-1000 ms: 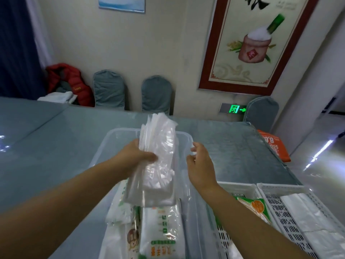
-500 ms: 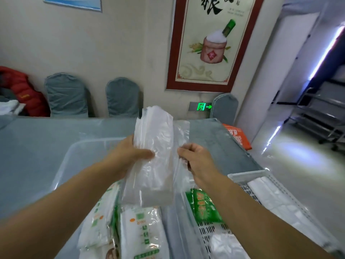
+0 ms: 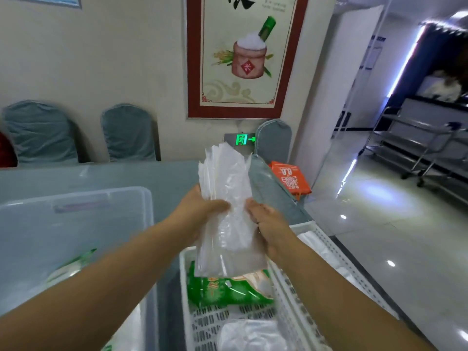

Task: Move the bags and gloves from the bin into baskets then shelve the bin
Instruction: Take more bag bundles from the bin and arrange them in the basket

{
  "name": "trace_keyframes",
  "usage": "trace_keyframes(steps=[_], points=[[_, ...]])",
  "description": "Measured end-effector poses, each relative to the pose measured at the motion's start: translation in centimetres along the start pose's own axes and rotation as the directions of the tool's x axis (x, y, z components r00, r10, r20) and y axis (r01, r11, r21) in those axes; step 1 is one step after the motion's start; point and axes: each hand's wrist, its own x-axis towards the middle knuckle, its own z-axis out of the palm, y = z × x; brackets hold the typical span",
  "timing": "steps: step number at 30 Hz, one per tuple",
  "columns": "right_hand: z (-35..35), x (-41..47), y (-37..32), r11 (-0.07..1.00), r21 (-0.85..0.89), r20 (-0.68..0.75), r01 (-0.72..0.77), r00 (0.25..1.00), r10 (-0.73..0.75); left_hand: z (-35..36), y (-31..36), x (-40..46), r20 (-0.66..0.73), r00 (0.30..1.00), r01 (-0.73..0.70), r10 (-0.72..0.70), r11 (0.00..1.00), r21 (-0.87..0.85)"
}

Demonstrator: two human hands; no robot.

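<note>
Both hands are on it now: a floppy stack of clear plastic bags (image 3: 228, 214) stands upright at the centre of the frame. The left hand (image 3: 200, 211) has its grip closed around the stack's left edge, thumb across the front, and the right hand (image 3: 266, 221) pinches the right edge. The stack hangs directly over the white perforated plastic basket (image 3: 283, 295) at lower centre, its bottom edge just above the green printed packet (image 3: 225, 290) lying in there.

To the left, the translucent plastic storage bin (image 3: 76, 224) sits on the grey-blue counter (image 3: 164, 173), with more packets visible low inside it, so there looks to be a fair bit left to shift. A second white basket (image 3: 326, 239) peeks out on the right, behind the right forearm.

For a clean drop, I'd say lower it flat rather than letting go from height, because this slippery film will fan out if released upright. Tip the top forward, lay it alongside or on the green packet, and ease both grips off together so the stack stays square and clear of the rim.
</note>
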Motion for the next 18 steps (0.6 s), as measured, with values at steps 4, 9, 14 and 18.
trace_keyframes(steps=[4,9,14,18], points=[[-8.0,1.8,0.3,0.995,0.028,0.124,-0.099,0.988,0.095,9.0,-2.6,2.8,0.032,0.995,0.099,-0.1,0.995,0.007],[-19.1,4.1,1.3,0.987,-0.105,0.045,-0.123,0.991,0.128,18.3,-7.7,6.1,0.085,0.957,0.268,-0.276,0.958,0.102],[-27.7,6.4,5.0,0.909,-0.38,-0.106,-0.168,0.985,0.138,22.8,-14.2,7.2,0.031,0.902,0.42,-0.431,0.89,0.179],[-30.2,6.9,9.4,0.741,-0.638,-0.109,-0.21,0.977,0.183,24.9,-19.1,6.5,0.019,0.84,0.531,-0.543,0.828,0.182]])
